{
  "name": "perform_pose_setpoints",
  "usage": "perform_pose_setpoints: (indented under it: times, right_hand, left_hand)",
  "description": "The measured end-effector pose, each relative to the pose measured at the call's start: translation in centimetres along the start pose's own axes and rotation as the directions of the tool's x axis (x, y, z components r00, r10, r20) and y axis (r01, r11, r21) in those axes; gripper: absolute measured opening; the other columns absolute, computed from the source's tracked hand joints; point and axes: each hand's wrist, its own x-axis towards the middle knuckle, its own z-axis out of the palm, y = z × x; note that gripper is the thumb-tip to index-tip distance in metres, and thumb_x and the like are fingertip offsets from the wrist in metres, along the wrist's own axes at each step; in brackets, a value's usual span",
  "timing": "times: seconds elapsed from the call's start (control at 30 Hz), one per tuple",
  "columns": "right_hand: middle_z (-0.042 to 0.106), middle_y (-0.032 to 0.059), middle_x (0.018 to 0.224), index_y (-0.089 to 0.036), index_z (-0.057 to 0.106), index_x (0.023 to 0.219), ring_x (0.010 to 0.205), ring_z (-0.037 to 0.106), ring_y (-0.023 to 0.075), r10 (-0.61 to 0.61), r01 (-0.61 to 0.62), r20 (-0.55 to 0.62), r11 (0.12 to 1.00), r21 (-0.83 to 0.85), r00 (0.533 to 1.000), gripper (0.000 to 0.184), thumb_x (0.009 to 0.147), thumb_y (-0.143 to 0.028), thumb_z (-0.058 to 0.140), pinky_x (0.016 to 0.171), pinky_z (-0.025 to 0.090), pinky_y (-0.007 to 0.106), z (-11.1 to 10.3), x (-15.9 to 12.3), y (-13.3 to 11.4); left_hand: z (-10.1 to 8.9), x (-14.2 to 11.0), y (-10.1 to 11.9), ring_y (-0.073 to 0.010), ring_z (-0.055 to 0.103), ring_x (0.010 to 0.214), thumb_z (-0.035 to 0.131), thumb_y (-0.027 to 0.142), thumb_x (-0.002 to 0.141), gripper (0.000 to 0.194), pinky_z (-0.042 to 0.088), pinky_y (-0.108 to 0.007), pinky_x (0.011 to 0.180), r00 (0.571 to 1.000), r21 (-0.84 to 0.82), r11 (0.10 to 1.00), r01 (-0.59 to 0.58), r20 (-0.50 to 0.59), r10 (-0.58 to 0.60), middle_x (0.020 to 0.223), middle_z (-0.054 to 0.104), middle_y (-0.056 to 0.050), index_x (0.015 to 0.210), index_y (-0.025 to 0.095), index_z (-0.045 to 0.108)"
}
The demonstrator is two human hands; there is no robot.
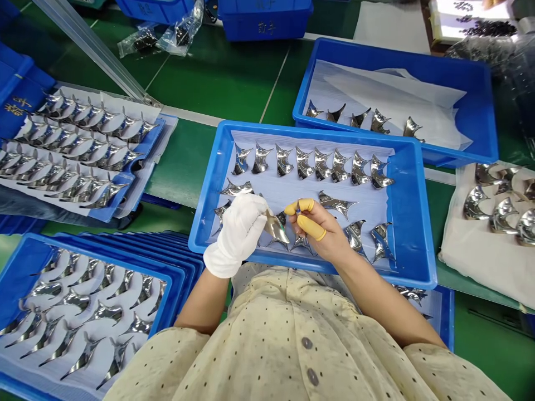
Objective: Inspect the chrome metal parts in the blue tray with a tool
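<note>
My left hand, in a white glove, is closed on a shiny curved metal piece, its pointed end sticking out to the right. My right hand wears yellow finger cots on its thumb and a finger. Pinched between them is a small, slim pointed tool with a blue band; its exact kind I cannot make out. The tool is close to the right of the held piece. Both hands are above a blue tray lined with white paper, where more curved metal pieces lie in rows.
Behind on the right is another blue tray with several pieces. Metal pieces stand in rows on a board at left. Stacked trays are at lower left. More pieces lie on a white cloth at right. Blue bins stand behind.
</note>
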Motion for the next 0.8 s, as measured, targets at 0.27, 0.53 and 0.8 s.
perform_pose_setpoints:
  times: [0.27, 0.53, 0.8]
  right_hand:
    - [0.063, -0.0006, 0.075, -0.019, 0.071, 0.088, 0.060, 0.044, 0.0096, 0.065, -0.060, 0.070, 0.996, -0.068, 0.995, 0.029, 0.086, -0.047, 0.078, 0.054, 0.037, 0.025, -0.2, 0.5, -1.5]
    - [0.064, -0.0015, 0.071, -0.020, 0.073, 0.083, 0.064, 0.052, 0.0107, 0.139, -0.126, 0.099, 0.984, -0.126, 0.985, 0.029, 0.085, -0.049, 0.079, 0.059, 0.043, 0.025, 0.0, 1.6, -2.6]
    - [0.075, 0.0026, 0.082, -0.020, 0.077, 0.089, 0.068, 0.061, 0.0137, 0.091, 0.057, 0.262, 0.860, -0.508, 0.961, 0.026, 0.086, -0.046, 0.078, 0.063, 0.047, 0.028, -3.3, 4.5, -1.9]
  left_hand:
    - [-0.3, 0.2, -0.1, -0.0242, 0.061, 0.089, 0.040, 0.027, 0.106, 0.028, 0.050, -0.039, 0.080, 0.988, 0.285, 0.948, -0.143, -0.018, 0.154, 0.096, 0.072, -0.010, 0.099, 0.021, 0.067]
    - [-0.1, 0.7, 0.5, -0.0239, 0.056, 0.077, 0.045, 0.022, 0.104, 0.024, 0.046, -0.037, 0.073, 0.980, 0.442, 0.883, -0.157, -0.044, 0.196, 0.086, 0.070, -0.009, 0.090, 0.020, 0.065]
    - [-1.2, 0.0, -0.4, -0.0242, 0.067, 0.107, 0.043, 0.030, 0.106, 0.030, 0.054, -0.041, 0.094, 0.992, 0.166, 0.984, 0.069, -0.119, -0.050, 0.110, 0.073, -0.008, 0.108, 0.022, 0.072]
